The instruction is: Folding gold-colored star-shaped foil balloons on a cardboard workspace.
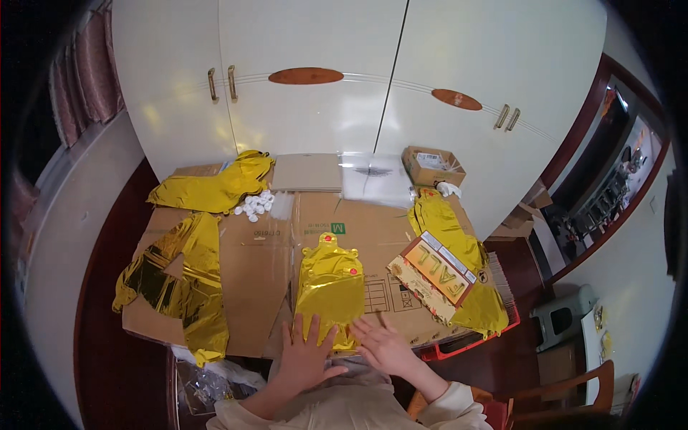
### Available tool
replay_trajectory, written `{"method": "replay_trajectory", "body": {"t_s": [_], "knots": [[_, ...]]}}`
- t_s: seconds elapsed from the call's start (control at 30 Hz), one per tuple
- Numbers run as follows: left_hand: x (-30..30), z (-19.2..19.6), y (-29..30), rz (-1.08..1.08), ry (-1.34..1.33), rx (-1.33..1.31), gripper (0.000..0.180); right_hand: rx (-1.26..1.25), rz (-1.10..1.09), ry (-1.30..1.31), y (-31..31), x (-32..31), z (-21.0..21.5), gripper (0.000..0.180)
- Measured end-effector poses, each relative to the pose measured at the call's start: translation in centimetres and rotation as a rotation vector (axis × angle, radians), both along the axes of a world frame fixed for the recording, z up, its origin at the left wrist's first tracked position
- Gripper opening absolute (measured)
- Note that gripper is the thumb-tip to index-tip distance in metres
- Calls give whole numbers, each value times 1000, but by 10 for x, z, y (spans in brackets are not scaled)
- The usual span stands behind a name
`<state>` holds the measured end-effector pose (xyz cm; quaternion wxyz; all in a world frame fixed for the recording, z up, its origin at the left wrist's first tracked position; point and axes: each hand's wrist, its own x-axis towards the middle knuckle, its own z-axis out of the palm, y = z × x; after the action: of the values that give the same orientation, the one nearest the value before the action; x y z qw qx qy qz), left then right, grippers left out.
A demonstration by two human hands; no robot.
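A shiny gold foil balloon (330, 283), deflated and folded into a flat rectangle, lies in the middle of the cardboard. Small red dots mark its far end and right side. My left hand (304, 358) rests on its near end, fingers spread and pointing away from me. Beside it, my right hand (385, 346) reaches to the near right edge, fingers stretched out over the foil and cardboard. Neither hand grips anything that I can see. To the left spreads another gold foil balloon (201, 265), unfolded, with a triangular opening.
More gold foil (215, 188) lies at the far left, near white round pieces (254, 206). At right, a printed card package (433, 276) lies on gold foil balloons (480, 312). Clear plastic sleeves (376, 179) and a small cardboard box (433, 166) sit at the back, before white cabinets (308, 115).
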<state>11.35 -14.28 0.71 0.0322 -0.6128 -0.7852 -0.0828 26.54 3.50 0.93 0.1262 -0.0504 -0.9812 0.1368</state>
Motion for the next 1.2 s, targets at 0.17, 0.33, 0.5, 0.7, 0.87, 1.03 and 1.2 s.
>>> {"method": "replay_trajectory", "body": {"t_s": [0.17, 0.33, 0.5, 0.7, 0.87, 1.03, 1.2], "knots": [[11, -2, -1, 59, 49, -14, 88, 65, -64, 3, 9, -6, 5, 46], [13, -3, 1, 85, 45, -13, 86, 107, -38, -40, 9, -14, -5, 47], [-2, -11, -1, 140, -17, 100, 68, 100, -40, -39, 10, -13, -7, 48], [-26, -13, -9, 79, 77, 172, 47, 101, -31, -33, 9, -14, -8, 48], [-23, -6, -12, 90, 84, 163, 46, 119, -15, -58, 8, -16, -6, 48], [-25, -8, -7, -23, 136, 206, 47, 125, -9, -70, 10, -16, -7, 49], [-22, -5, 2, -192, -5, 257, 53, 145, -8, -80, 10, -17, -5, 49]]}}
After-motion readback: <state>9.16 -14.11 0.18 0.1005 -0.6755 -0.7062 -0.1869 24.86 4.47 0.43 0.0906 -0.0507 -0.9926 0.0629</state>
